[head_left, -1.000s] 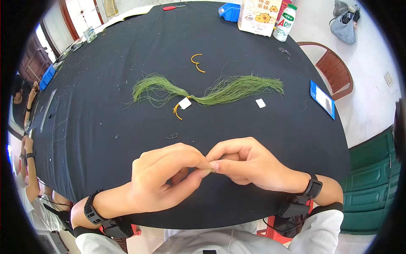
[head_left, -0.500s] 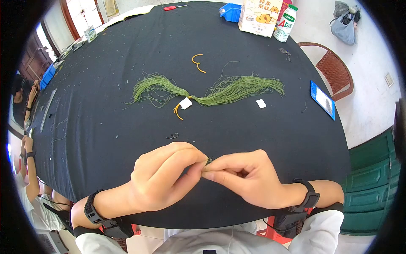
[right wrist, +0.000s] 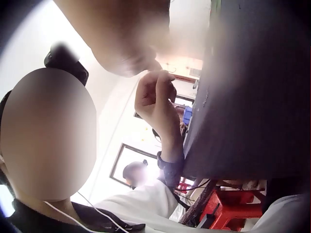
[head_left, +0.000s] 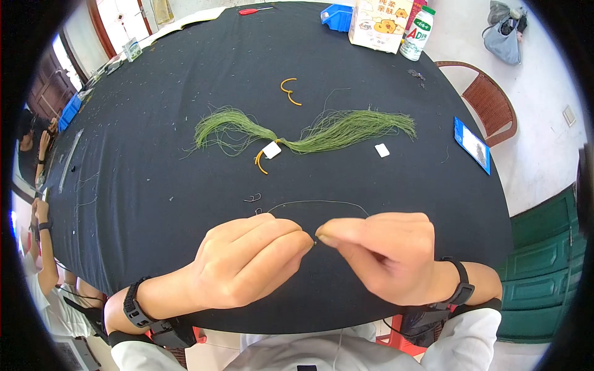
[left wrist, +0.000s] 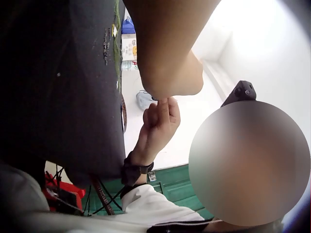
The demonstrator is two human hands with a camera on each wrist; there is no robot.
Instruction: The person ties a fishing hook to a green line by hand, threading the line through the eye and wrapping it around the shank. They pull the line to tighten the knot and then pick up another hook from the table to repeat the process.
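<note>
Just above the table's near edge, my left hand (head_left: 253,260) and right hand (head_left: 387,256) face each other, thumbs and fingertips pinched, with a small gap between them. A thin green thread (head_left: 318,201) arcs behind them from one hand to the other. Right at the left fingertips shows a tiny dark green bit (head_left: 315,243); most of what the fingers pinch is hidden. Small fish hooks (head_left: 252,198) lie beyond the left hand. Farther off, a tied bundle of green threads (head_left: 352,131) spreads across the black cloth.
White tags (head_left: 382,150) and yellow curved pieces (head_left: 289,93) lie around the bundle. A blue packet (head_left: 472,146) is at the right edge. Along the far side stand a blue bin (head_left: 337,18), a printed carton (head_left: 377,25) and a white bottle (head_left: 417,34). Another person's arms (head_left: 43,213) show at left.
The hands were touching at the fingertips; now they are slightly apart, the right one turned more palm-down. A thread arc has come into view behind them.
</note>
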